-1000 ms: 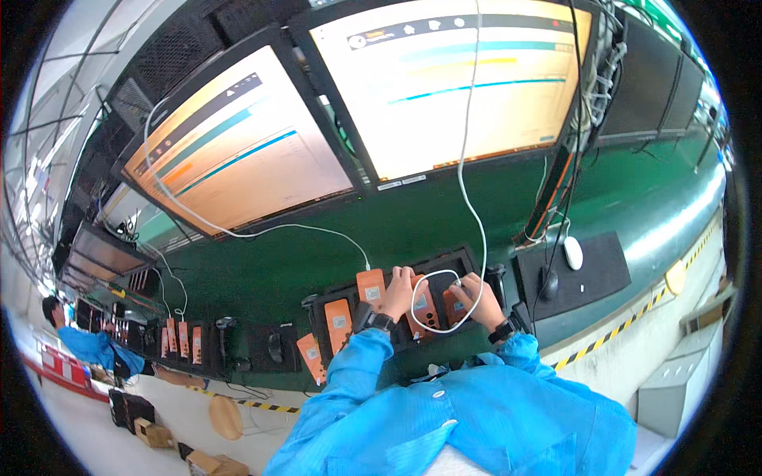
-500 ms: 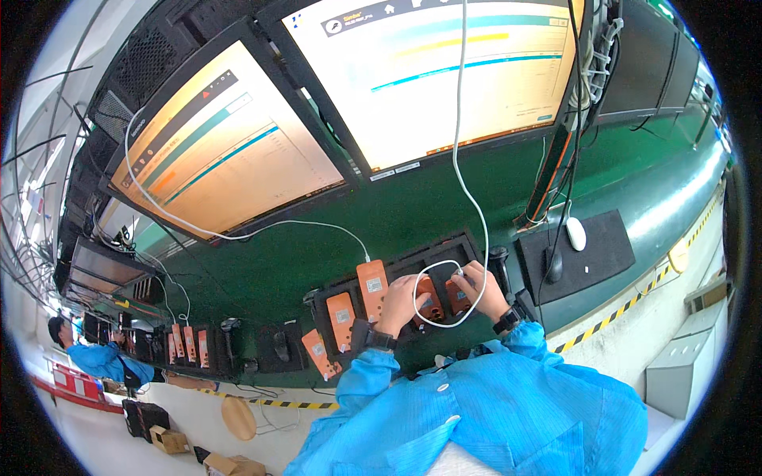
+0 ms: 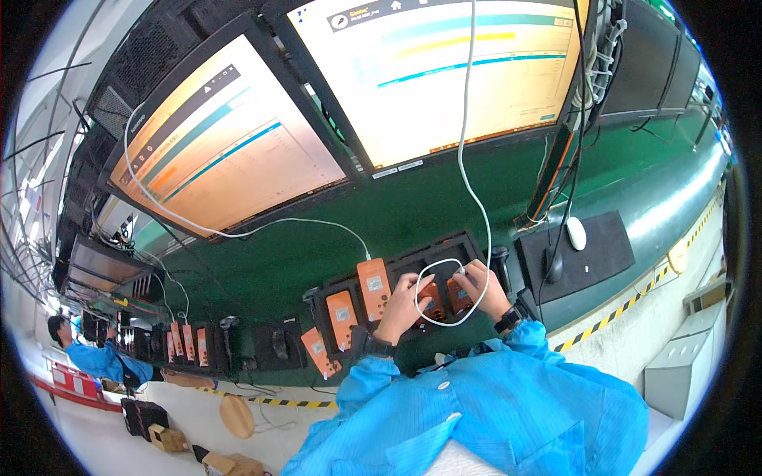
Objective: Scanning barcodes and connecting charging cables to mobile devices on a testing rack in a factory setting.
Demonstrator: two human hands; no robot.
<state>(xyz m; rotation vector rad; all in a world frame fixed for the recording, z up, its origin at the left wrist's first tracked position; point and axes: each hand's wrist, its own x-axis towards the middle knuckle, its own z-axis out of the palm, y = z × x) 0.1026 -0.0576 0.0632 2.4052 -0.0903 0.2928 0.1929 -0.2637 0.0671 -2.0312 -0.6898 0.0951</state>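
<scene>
My right hand (image 3: 486, 289) pinches the plug end of a white cable (image 3: 486, 214) above an orange phone-like device (image 3: 459, 295) in a black tray. The cable droops in a loop between my hands. My left hand (image 3: 402, 308) is beside another orange device (image 3: 432, 303), its thumb and forefinger apart near the cable's loop. Whether those fingers touch the device is hard to make out. Left of it, an orange device (image 3: 372, 285) has a white cable plugged into its top. Two further orange devices, one upright (image 3: 342, 319) and one tilted (image 3: 321, 354), are farther left.
The black tray (image 3: 413, 260) rests on a green bench. Two lit monitors (image 3: 444, 87) stand behind it. To the right, a white mouse (image 3: 575, 233) and a black mouse (image 3: 554, 266) lie on a dark mat (image 3: 607, 250). A co-worker in blue (image 3: 103, 361) is far left.
My left hand has shifted slightly, with its thumb and forefinger farther apart over the device. My right hand stays almost in place with the plug end. The cable's loop has moved slightly.
</scene>
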